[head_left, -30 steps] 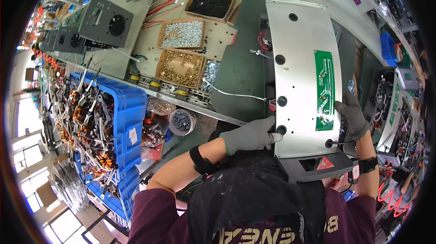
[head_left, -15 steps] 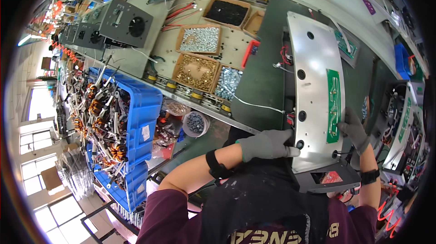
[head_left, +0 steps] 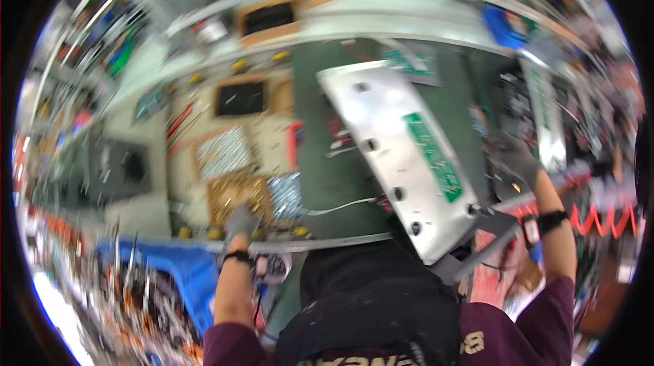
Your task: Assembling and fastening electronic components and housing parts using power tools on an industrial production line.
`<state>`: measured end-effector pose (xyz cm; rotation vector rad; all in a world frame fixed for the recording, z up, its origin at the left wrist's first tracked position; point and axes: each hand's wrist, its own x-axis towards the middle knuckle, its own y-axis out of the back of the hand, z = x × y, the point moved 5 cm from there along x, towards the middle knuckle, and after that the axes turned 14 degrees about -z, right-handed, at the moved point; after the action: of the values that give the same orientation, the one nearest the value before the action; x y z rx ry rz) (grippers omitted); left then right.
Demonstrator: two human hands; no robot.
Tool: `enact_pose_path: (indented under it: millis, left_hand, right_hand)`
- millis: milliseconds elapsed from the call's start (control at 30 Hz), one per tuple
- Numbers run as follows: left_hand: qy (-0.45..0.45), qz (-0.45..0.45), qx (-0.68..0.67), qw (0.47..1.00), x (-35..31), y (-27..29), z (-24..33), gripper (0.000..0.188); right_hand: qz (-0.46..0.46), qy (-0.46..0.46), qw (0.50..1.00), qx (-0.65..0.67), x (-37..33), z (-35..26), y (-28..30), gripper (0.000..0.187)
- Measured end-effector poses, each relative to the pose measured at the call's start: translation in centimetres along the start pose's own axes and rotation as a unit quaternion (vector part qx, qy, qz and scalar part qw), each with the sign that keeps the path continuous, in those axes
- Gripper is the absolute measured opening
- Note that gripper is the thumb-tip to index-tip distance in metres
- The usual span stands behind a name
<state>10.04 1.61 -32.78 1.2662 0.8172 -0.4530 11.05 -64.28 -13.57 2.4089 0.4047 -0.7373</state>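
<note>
My left hand (head_left: 242,221), in a grey glove, is at the near edge of a cardboard tray of small brass-coloured parts (head_left: 235,192). Its fingers are smeared, and I cannot make out whether they pinch any. Past the right side of a silver metal panel (head_left: 388,141), my gloved right hand (head_left: 512,160) is beside a dark thing too blurred to name; its fingers are unclear. The panel lies slanted, with round dark holes and a long green circuit board (head_left: 434,158) on it. A dark grey metal housing part (head_left: 494,233) joins its near end.
Trays of silvery parts (head_left: 223,153), bluish metal parts (head_left: 285,196) and black pieces (head_left: 242,97) stand left of the panel. A blue bin (head_left: 180,271) of wired parts is at near left. Grey metal cases (head_left: 112,165) stand far left. Another green board (head_left: 412,63) lies behind the panel.
My left hand has left the panel's near left edge and reached left to the brass-coloured parts. My right hand has moved off the panel's right side. The view has turned, and the panel appears more slanted.
</note>
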Motion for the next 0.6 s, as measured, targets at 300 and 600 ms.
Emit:
enact_pose_path:
  millis: [300,600]
  left_hand:
    - [-0.153,0.067,0.078,0.983,6.1,-1.1,-3.4,0.023]
    - [-0.089,0.135,-0.558,0.814,8.2,-3.7,-11.7,0.028]
  right_hand:
    - [0.249,-0.049,0.967,0.036,-17.4,7.5,-2.0,0.040]
    - [-0.005,-0.310,0.887,-0.343,-24.5,23.3,-12.9,0.036]
